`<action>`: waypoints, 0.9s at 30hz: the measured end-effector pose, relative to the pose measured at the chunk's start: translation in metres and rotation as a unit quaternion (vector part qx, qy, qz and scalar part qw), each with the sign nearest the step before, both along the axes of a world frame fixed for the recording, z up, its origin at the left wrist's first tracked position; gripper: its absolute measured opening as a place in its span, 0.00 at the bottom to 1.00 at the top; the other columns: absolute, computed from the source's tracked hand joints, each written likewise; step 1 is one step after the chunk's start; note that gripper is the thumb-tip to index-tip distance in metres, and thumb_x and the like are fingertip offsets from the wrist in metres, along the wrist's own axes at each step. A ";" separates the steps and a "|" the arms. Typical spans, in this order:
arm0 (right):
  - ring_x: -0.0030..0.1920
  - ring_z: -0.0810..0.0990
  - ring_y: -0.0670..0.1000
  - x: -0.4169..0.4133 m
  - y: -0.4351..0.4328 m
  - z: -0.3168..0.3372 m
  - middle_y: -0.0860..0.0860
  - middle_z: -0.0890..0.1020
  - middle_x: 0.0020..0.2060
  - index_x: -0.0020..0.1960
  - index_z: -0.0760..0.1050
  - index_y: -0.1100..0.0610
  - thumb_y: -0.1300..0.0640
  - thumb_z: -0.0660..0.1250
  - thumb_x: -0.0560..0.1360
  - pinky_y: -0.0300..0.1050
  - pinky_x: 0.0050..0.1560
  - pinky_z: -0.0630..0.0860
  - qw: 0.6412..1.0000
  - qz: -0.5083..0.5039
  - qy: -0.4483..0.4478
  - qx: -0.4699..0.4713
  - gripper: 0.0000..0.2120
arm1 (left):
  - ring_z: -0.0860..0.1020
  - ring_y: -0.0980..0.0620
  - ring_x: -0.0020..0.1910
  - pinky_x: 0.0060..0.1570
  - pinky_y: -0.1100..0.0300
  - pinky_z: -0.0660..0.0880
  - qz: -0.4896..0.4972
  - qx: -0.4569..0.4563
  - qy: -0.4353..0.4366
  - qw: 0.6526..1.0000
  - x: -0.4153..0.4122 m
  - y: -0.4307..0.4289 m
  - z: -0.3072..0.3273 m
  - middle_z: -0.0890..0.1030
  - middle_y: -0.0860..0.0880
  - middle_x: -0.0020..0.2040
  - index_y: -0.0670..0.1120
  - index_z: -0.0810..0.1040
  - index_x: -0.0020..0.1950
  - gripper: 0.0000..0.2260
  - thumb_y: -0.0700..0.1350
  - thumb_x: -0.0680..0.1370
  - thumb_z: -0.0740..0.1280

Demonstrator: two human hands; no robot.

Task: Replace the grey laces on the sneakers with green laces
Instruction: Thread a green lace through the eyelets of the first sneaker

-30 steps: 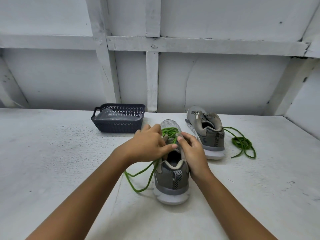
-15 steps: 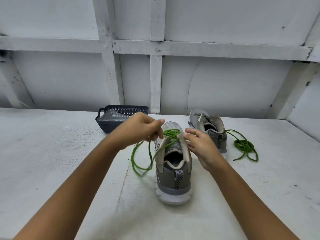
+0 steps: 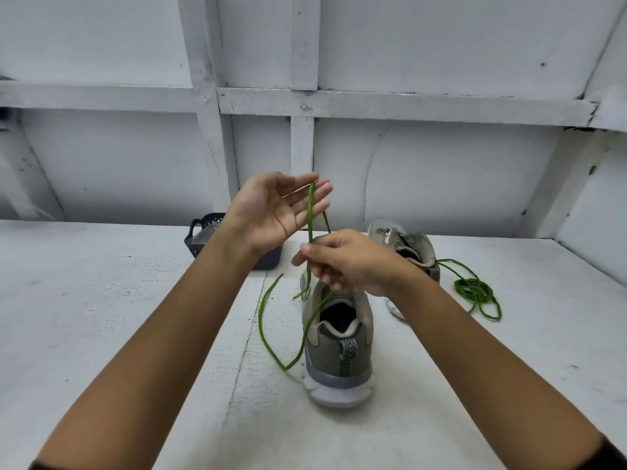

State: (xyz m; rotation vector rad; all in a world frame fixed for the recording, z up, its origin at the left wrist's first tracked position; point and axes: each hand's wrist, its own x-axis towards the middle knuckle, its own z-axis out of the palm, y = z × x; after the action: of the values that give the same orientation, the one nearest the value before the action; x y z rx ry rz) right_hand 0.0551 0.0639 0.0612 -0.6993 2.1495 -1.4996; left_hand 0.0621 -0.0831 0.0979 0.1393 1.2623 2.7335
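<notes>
Beneath the fingers the near sneaker and its trailing green lace take the middle of the desk, a basket sits just beyond, and a second sneaker and coiled lace crowd the right, with bare desk to the left.

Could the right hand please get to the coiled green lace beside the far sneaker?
Probably yes: the coiled green lace lies uncovered, nearest the right hand, though that hand pinches the threaded lace.

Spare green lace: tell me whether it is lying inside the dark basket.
No, the spare green lace lies coiled on the table beside the far sneaker, away from the basket.
</notes>
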 end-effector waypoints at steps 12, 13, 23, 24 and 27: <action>0.25 0.73 0.45 -0.059 -0.004 0.047 0.52 0.73 0.31 0.43 0.74 0.59 0.55 0.53 0.83 0.34 0.26 0.71 0.981 -0.146 -0.054 -0.113 0.16 | 0.67 0.58 0.25 0.25 0.67 0.67 0.003 -0.196 -0.003 0.981 0.002 -0.002 -0.078 0.71 0.53 0.29 0.43 0.75 0.45 0.12 0.46 0.81 0.57; 0.25 0.75 0.45 -0.065 -0.005 0.048 0.53 0.75 0.31 0.43 0.73 0.60 0.56 0.52 0.83 0.35 0.26 0.73 0.978 -0.159 -0.065 -0.120 0.16 | 0.66 0.58 0.25 0.24 0.67 0.66 0.007 -0.191 0.001 0.981 0.003 -0.004 -0.078 0.69 0.53 0.28 0.42 0.75 0.46 0.11 0.45 0.81 0.57; 0.33 0.80 0.49 -0.086 -0.009 0.036 0.54 0.79 0.30 0.42 0.72 0.62 0.63 0.56 0.80 0.40 0.33 0.79 0.948 -0.199 -0.122 -0.216 0.10 | 0.73 0.57 0.28 0.27 0.67 0.72 -0.057 -0.154 0.010 0.986 0.019 -0.031 -0.081 0.76 0.49 0.33 0.36 0.77 0.53 0.12 0.36 0.71 0.61; 0.31 0.81 0.49 -0.083 -0.010 0.030 0.54 0.80 0.30 0.43 0.72 0.61 0.63 0.57 0.80 0.39 0.33 0.79 0.958 -0.183 -0.123 -0.181 0.08 | 0.75 0.57 0.28 0.27 0.67 0.74 -0.043 -0.139 0.001 0.989 0.019 -0.031 -0.081 0.78 0.48 0.34 0.37 0.77 0.53 0.11 0.35 0.72 0.61; 0.28 0.79 0.46 -0.068 -0.008 0.014 0.55 0.79 0.35 0.45 0.73 0.62 0.60 0.59 0.80 0.36 0.30 0.77 0.990 -0.122 -0.069 -0.032 0.08 | 0.81 0.56 0.31 0.30 0.66 0.78 0.054 -0.095 -0.040 0.993 0.016 -0.029 -0.084 0.83 0.47 0.37 0.39 0.77 0.51 0.07 0.34 0.77 0.60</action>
State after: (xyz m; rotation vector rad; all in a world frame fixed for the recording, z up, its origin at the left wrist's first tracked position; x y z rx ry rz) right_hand -0.0131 0.0558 0.0756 -0.3501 2.1492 -1.6943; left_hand 0.0779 -0.1119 0.0141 -0.0582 1.5399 2.6561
